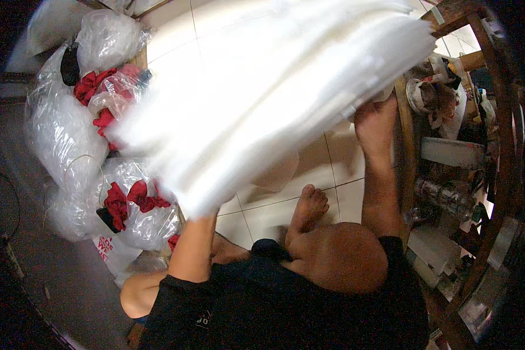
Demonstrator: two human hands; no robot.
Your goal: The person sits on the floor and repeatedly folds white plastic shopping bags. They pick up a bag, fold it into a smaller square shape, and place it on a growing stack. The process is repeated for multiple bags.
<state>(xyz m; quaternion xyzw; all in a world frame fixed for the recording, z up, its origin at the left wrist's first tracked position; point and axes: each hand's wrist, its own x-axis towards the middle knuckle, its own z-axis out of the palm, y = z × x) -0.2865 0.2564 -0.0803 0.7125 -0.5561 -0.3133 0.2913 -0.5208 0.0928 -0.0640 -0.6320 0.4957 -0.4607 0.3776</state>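
Observation:
A large bundle of thin white sheets (262,99), smeared by motion, stretches slantwise before me from lower left to upper right. What the sheets are made of I cannot make out. My right hand (377,106) grips the bundle's near edge at its right end, fingers partly tucked behind it. At the lower left end, my left hand (221,209) is closed on the bundle, most of it covered by the white sheets.
To my left lie clear plastic bags (64,128) with red cloth pieces (93,84) among them. Cluttered wooden shelving (411,122) stands close on my right, holding a grey-white container (452,153). Beneath the bundle is a tiled floor (350,192), with my bare foot (310,204) on it.

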